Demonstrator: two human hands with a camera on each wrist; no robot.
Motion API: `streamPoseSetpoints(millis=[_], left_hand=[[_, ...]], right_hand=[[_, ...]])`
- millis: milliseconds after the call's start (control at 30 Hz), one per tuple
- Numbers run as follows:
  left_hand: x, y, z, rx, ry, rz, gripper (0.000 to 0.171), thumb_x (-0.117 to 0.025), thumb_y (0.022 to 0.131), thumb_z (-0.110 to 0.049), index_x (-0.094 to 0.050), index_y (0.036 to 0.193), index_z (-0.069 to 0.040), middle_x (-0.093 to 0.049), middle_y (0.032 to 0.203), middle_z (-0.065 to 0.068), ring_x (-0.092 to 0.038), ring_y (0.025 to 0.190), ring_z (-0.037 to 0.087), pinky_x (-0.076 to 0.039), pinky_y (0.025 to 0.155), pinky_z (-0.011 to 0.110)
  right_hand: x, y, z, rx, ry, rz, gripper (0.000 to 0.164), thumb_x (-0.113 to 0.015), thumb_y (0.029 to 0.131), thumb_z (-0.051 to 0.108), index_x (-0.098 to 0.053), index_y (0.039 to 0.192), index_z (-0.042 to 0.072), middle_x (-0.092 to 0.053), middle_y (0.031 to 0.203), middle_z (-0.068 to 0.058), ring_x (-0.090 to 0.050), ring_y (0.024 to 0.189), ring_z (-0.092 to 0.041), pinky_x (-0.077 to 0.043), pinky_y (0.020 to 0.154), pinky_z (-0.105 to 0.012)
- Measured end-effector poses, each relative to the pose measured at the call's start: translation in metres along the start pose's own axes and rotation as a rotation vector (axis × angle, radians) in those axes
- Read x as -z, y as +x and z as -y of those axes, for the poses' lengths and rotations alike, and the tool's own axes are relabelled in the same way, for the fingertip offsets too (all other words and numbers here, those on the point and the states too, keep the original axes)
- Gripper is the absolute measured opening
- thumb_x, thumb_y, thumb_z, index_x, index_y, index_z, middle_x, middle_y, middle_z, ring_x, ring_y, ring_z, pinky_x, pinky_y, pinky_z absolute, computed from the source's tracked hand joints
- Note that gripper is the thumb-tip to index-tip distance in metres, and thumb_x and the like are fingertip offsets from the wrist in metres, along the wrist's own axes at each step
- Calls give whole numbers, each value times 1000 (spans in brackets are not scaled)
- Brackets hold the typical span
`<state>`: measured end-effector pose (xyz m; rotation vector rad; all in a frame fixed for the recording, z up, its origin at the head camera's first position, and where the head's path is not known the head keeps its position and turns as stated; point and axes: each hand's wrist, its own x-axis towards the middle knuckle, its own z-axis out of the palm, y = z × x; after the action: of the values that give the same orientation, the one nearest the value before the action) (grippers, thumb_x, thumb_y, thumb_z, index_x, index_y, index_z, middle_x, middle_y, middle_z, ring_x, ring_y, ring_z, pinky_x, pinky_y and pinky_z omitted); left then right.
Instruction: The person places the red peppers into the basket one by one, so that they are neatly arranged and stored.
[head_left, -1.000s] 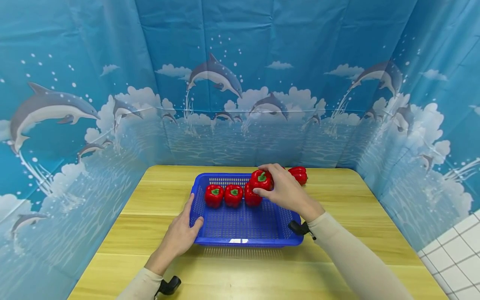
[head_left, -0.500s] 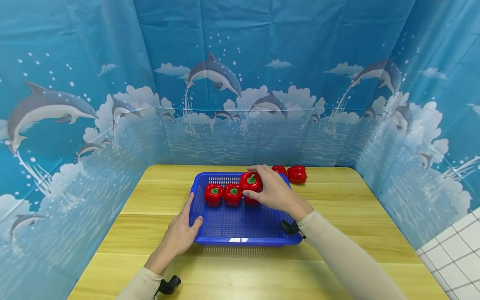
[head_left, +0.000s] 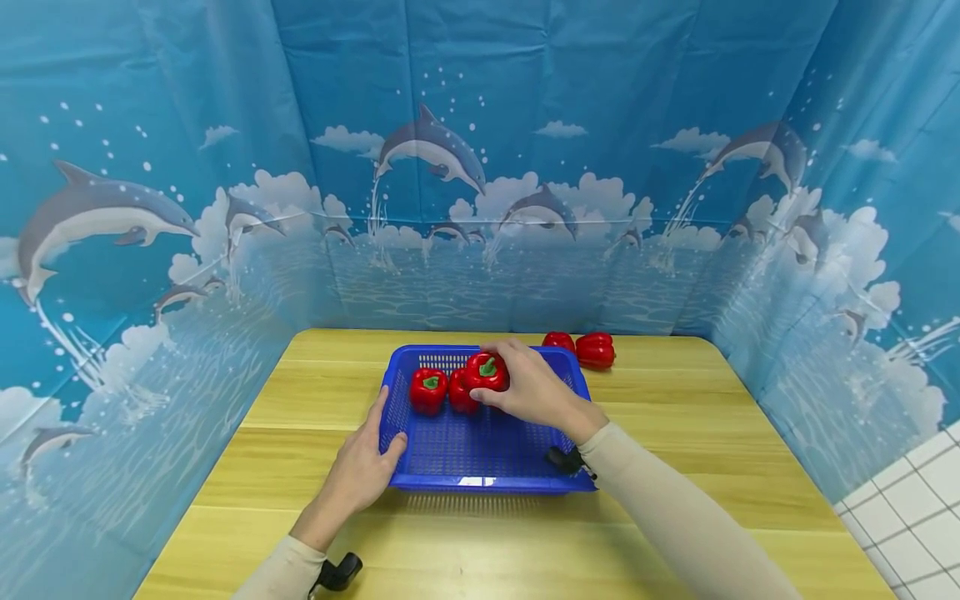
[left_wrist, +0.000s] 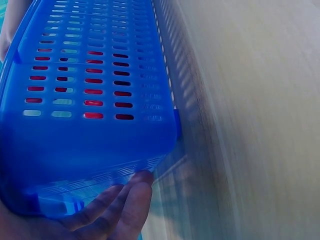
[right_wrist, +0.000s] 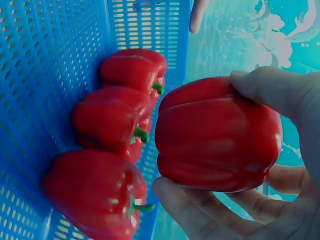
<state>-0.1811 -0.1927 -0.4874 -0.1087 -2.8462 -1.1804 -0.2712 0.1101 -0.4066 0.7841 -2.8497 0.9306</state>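
Over the back part of the blue basket, a red pepper sits in the curled grasp of the right hand, thumb and fingers parted just to its width. Its green stem shows only from the head. The right wrist view brings out three basket peppers standing in a row beneath it; the head view has the third behind the hand, but alone shows two outer peppers on the surface beyond the basket's back right corner. The left hand grips the basket's left side, thumb over the rim, fingers fairly straight; its wrist view catches those fingers against the outer wall and red glimpsed through the slots.
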Motion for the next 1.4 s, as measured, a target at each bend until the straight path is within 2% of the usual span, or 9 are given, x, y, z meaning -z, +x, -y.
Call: streamPoseSetpoints(millis=[200, 367, 600, 833, 1133, 1400], left_hand=[[-1, 0, 0, -6, -7, -2, 86, -61, 119, -28, -13, 189, -17, -39, 186, 30, -47, 167, 56, -40, 136, 75], [-2, 0, 2, -4, -8, -3, 86, -61, 119, -28, -13, 189, -17, -40, 185, 30, -48, 166, 56, -41, 135, 75], [-3, 1, 3, 8, -12, 0, 87, -62, 119, -29, -12, 190, -19, -39, 186, 29, -47, 168, 56, -41, 135, 75], [-2, 1, 1, -3, -4, 0, 85, -61, 119, -27, -13, 189, -17, -40, 185, 29, -49, 166, 57, -43, 133, 76], [-1, 2, 1, -3, 2, -3, 86, -62, 119, -28, -14, 189, -17, -41, 185, 29, -50, 165, 57, -43, 133, 76], [0, 1, 1, -3, 7, 6, 85, -61, 119, -28, -13, 189, -17, -41, 185, 29, -52, 164, 58, -45, 130, 77]], right_hand=[[-10, 4, 2, 0, 8, 22, 76, -90, 103, 47, -63, 164, 11, -69, 154, -12, -69, 138, -36, -66, 113, -55], [-17, 5, 7, 24, 28, 41, 70, -92, 101, 47, -67, 157, 13, -71, 154, -10, -69, 140, -34, -65, 116, -55], [-24, 10, 11, 26, 33, 90, 69, -94, 98, 46, -69, 153, 13, -75, 144, -5, -70, 135, -28, -65, 116, -52], [-30, 15, 14, 4, 60, 136, 72, -96, 96, 45, -69, 154, 13, -76, 149, -7, -71, 137, -29, -69, 113, -49], [-41, 28, 21, 57, 72, 188, 64, -96, 97, 45, -72, 146, 11, -79, 142, -10, -75, 129, -26, -68, 112, -47], [-51, 35, 27, 115, 21, 288, 67, -94, 98, 46, -70, 153, 14, -83, 140, -7, -78, 123, -24, -70, 105, -43]])
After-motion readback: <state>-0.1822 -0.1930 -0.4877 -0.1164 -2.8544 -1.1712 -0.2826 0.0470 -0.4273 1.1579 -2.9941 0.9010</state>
